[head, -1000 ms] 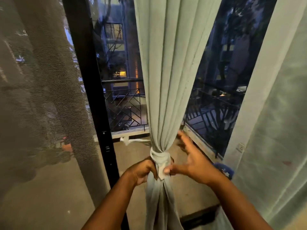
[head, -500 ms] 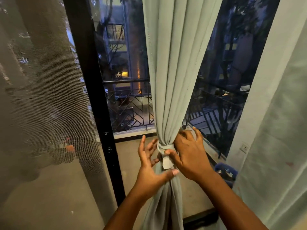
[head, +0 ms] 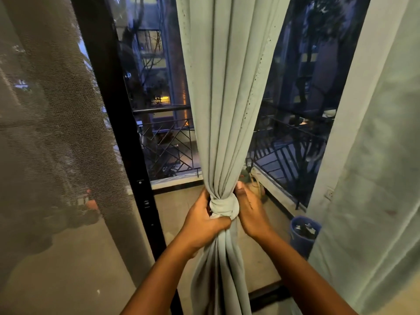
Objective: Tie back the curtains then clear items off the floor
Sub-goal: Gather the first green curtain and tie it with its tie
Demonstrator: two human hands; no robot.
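Both of your hands have closed in on the knot since half a second ago: your left hand (head: 203, 226), which was spread open beside the fabric, now grips the bunched cloth just under the knot (head: 223, 206), and your right hand (head: 251, 212), which was pinching the front of the tie, now lies along the knot's right side with its thumb pointing up against the folds. Whether your right fingers curl round the back of the knot is hidden, so I cannot tell how firmly that hand holds.

From the hands outward, the curtain (head: 227, 87) hangs gathered into one column in the middle of the doorway, tied at waist height, its tail falling loose below your left hand.

My judgement is that the knot is the weak point. It looks like a single wrap of thick cloth, so if you let go before pulling it tight, the fabric's weight may work it loose. Pulling down too hard with your left hand could strain whatever holds the curtain above, out of view.

A blue bin (head: 303, 235) stands on the floor (head: 68, 280) to your right, near the second curtain (head: 375, 178), still untied.
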